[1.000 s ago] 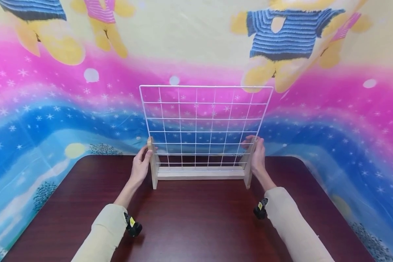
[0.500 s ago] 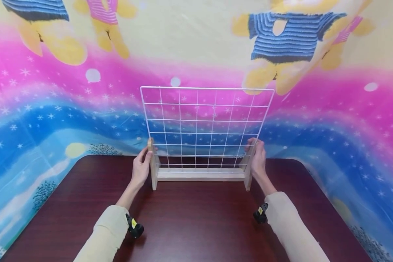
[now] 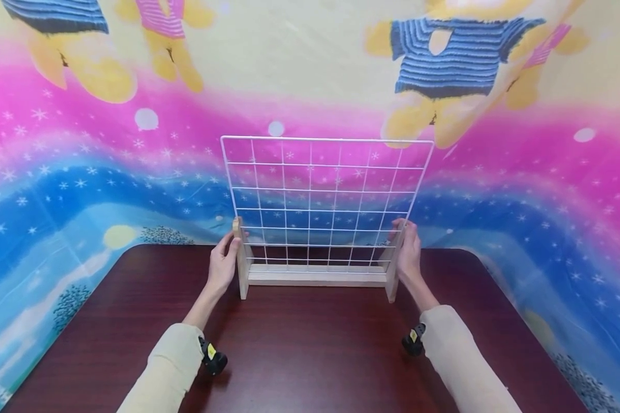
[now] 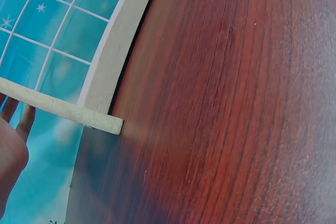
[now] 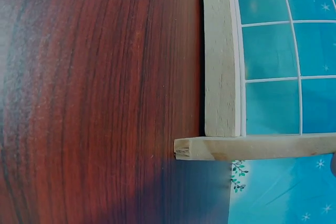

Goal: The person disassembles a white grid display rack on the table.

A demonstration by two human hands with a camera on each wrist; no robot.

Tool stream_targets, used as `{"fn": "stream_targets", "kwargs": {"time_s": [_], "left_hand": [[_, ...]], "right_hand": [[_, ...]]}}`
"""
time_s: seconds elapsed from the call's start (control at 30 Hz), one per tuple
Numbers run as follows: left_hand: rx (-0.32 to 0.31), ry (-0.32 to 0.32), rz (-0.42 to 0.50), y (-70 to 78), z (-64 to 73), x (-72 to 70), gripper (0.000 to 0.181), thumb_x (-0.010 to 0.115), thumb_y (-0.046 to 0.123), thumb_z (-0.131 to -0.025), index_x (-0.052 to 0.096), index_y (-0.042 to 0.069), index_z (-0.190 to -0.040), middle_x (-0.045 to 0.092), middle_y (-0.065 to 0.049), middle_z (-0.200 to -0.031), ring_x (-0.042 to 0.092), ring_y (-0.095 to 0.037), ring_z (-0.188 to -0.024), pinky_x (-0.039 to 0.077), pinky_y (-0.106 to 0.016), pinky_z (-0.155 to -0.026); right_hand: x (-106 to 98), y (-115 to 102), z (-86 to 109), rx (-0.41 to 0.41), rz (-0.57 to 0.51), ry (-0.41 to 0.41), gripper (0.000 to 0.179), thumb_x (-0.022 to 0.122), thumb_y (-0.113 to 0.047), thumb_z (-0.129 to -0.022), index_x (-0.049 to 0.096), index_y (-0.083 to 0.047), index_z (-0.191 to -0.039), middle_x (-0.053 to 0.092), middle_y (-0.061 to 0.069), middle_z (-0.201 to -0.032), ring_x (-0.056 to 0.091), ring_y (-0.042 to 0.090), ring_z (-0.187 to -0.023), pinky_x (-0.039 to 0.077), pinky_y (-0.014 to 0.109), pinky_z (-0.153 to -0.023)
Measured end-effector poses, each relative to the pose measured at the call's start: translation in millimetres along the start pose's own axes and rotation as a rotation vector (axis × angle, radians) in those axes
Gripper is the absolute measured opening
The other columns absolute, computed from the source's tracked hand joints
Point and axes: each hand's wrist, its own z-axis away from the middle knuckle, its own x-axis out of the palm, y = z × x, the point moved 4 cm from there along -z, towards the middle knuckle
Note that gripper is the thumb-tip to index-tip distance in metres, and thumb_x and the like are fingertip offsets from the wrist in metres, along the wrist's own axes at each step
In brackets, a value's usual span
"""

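Note:
A white wire grid panel stands upright in a pale wooden stand, centred toward the back of the table in the head view. The stand has a crossbar along the bottom and one side post at each end. My left hand grips the left post, thumb on the near side and fingers reaching behind. On the opposite end, my right hand holds the right post near its top, its fingertips partly hidden behind the post. Both wrist views show the post feet close over the tabletop.
The dark reddish-brown table has rounded back corners. A colourful printed cloth with bears and snowflakes hangs behind it and along both sides. Small black cameras sit on both wrists, below the light sleeves.
The right hand's fingers have drawn in closer to the right post, and the right hand has lowered slightly. The left hand keeps its hold; the rack has barely shifted.

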Motion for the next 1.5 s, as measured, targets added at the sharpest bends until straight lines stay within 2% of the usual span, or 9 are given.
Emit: {"fn": "stream_targets", "kwargs": {"time_s": [0.3,0.5,0.6,0.73,0.83,1.0,1.13,1.27,1.5], "left_hand": [[-0.058,-0.012,-0.014,0.8,0.9,0.7,0.039,0.047,0.014,-0.103,0.049,-0.003,-0.137,0.06,-0.025,-0.123,0.055,-0.044,-0.11,0.047,-0.021,-0.08],[-0.131,0.095,-0.123,-11.4,1.4,3.7,0.045,0.048,0.027,-0.103,0.048,0.002,-0.14,0.056,-0.023,-0.13,0.056,-0.035,-0.112,0.045,-0.044,-0.092],[-0.062,0.245,-0.138,-11.5,6.2,11.5,0.04,0.052,0.023,-0.101,0.051,0.004,-0.137,0.056,-0.02,-0.127,0.054,-0.03,-0.111,0.044,-0.043,-0.092],[0.159,0.517,-0.125,7.8,18.9,26.8,0.036,0.059,0.002,-0.093,0.05,0.0,-0.128,0.05,-0.018,-0.121,0.048,-0.026,-0.111,0.041,-0.042,-0.091],[0.301,0.618,-0.122,19.8,27.9,43.1,0.042,0.06,-0.007,-0.087,0.046,0.0,-0.126,0.043,-0.017,-0.122,0.042,-0.027,-0.113,0.038,-0.045,-0.093],[0.349,0.565,-0.145,25.8,33.6,74.2,0.052,0.062,-0.007,-0.084,0.039,0.002,-0.13,0.035,-0.014,-0.127,0.04,-0.029,-0.112,0.035,-0.044,-0.095],[0.308,0.503,-0.248,17.1,31.6,91.3,0.07,0.066,-0.004,-0.081,0.031,0.004,-0.14,0.031,-0.016,-0.135,0.036,-0.032,-0.12,0.031,-0.045,-0.102],[0.277,0.478,-0.352,4.8,28.8,98.8,0.083,0.071,-0.002,-0.077,0.025,0.005,-0.145,0.027,-0.018,-0.141,0.029,-0.033,-0.127,0.024,-0.048,-0.106],[0.305,0.405,-0.346,-3.4,22.1,107.2,0.092,0.072,-0.006,-0.076,0.017,0.004,-0.15,0.026,-0.017,-0.148,0.028,-0.033,-0.134,0.022,-0.05,-0.109]], "right_hand": [[-0.6,-1.1,1.5,-0.012,-0.013,-0.021,0.054,0.022,-0.026,-0.107,0.048,0.019,-0.116,0.05,0.029,-0.088,0.053,0.029,-0.077,0.048,0.026,-0.067],[0.8,0.2,-0.2,0.001,-0.034,-0.004,0.052,0.023,-0.026,-0.107,0.048,0.019,-0.115,0.051,0.029,-0.088,0.053,0.031,-0.078,0.047,0.025,-0.068],[-0.1,0.1,-0.4,0.004,-0.047,0.01,0.05,0.024,-0.024,-0.107,0.048,0.019,-0.115,0.05,0.033,-0.088,0.054,0.026,-0.075,0.048,0.025,-0.067],[0.8,-1.1,-0.3,0.0,-0.052,0.018,0.046,0.024,-0.019,-0.107,0.049,0.019,-0.113,0.057,0.012,-0.08,0.055,0.023,-0.074,0.048,0.026,-0.068],[1.6,-1.7,0.1,-0.004,-0.046,0.02,0.046,0.024,-0.018,-0.107,0.049,0.02,-0.112,0.056,0.016,-0.081,0.055,0.025,-0.075,0.048,0.027,-0.068],[1.2,-1.2,0.1,-0.004,-0.037,0.034,0.047,0.025,-0.02,-0.107,0.05,0.019,-0.113,0.048,0.036,-0.088,0.054,0.026,-0.074,0.049,0.026,-0.067],[2.0,-0.4,-0.7,0.001,-0.035,0.038,0.046,0.026,-0.021,-0.107,0.051,0.018,-0.112,0.054,0.025,-0.085,0.055,0.026,-0.075,0.049,0.025,-0.067],[3.1,-1.0,0.1,0.003,-0.029,0.034,0.045,0.025,-0.02,-0.107,0.051,0.017,-0.112,0.056,0.015,-0.082,0.054,0.031,-0.076,0.049,0.026,-0.067],[1.3,-4.1,1.5,-0.013,0.001,0.037,0.045,0.026,-0.018,-0.107,0.051,0.019,-0.112,0.051,0.033,-0.087,0.055,0.03,-0.075,0.049,0.026,-0.066]]}}
